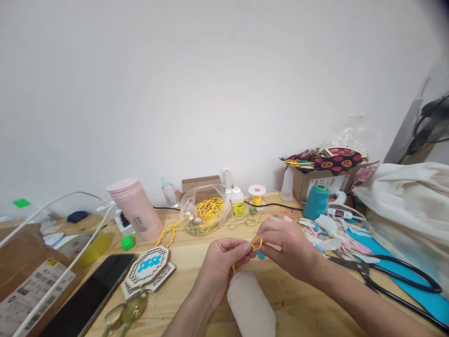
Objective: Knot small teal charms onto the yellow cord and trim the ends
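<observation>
Crowded tabletop (189, 262), roomier middle, hands (224, 257) (286, 245) pinching cord (261, 243)

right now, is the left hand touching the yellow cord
Touching: the head view shows the left hand pinching the yellow cord at the thumb tip, with a loop standing out beyond it.

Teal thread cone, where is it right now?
In the head view, the teal thread cone stands right of centre, in front of the cardboard box and beyond the right hand.
</observation>
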Tool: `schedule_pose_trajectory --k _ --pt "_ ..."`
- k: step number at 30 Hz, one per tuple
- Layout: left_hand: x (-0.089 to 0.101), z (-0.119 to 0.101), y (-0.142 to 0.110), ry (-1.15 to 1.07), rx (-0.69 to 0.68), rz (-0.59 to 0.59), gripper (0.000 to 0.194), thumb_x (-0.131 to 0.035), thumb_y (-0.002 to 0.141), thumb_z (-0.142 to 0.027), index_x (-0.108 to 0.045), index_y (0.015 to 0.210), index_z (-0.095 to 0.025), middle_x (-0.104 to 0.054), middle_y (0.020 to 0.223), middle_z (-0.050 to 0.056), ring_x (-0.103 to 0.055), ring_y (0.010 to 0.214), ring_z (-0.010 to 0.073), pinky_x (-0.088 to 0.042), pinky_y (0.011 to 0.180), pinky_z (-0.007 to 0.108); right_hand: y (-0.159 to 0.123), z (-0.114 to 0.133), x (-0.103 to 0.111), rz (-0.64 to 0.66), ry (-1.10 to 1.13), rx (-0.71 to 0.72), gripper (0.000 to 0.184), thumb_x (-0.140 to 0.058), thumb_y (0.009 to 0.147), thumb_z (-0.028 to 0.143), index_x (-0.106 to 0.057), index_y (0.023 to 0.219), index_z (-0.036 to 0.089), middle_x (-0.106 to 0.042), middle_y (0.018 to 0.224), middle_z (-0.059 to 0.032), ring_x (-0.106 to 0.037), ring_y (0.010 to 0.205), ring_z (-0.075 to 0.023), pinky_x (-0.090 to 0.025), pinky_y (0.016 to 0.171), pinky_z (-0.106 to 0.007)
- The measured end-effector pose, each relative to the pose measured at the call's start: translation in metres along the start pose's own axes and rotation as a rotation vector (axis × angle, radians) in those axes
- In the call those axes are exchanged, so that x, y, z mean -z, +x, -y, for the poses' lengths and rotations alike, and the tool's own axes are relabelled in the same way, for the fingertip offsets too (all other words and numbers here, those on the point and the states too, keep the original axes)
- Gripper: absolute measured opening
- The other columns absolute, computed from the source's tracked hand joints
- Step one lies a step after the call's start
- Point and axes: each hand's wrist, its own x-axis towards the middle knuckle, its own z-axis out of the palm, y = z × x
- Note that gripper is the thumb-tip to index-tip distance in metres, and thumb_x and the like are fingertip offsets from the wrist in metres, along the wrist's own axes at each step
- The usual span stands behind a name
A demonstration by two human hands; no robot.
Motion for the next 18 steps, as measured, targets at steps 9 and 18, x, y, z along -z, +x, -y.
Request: schedule_pose_trajectory --k 9,18 --pt "0.002 -0.001 -0.001 -0.036 0.042 0.016 0.008 -0.070 0.062 -0.020 -0.068 0.063 -0.012 -0.065 0.057 0.001 -0.054 0.054 0.0044 -0.039 0.050 0.008 0.004 0.007 0.005 0.088 0.221 -0.275 0.016 -0.055 0.077 0.016 -0.063 0.063 0.018 -0.059 0.061 0.0006 -0.050 0.057 -0.0109 -0.041 0.052 -0.022" --pt "-0.001 0.000 0.000 -0.090 0.011 0.007 0.006 -0.069 0.062 -0.017 -0.068 0.063 -0.011 -0.064 0.058 0.001 -0.054 0.056 0.0051 -0.040 0.051 0.009 0.001 0.011 -0.010 -0.148 0.054 -0.142 0.014 -0.050 0.073 0.012 -0.060 0.065 0.017 -0.058 0.061 -0.0015 -0.051 0.058 -0.0128 -0.039 0.052 -0.023"
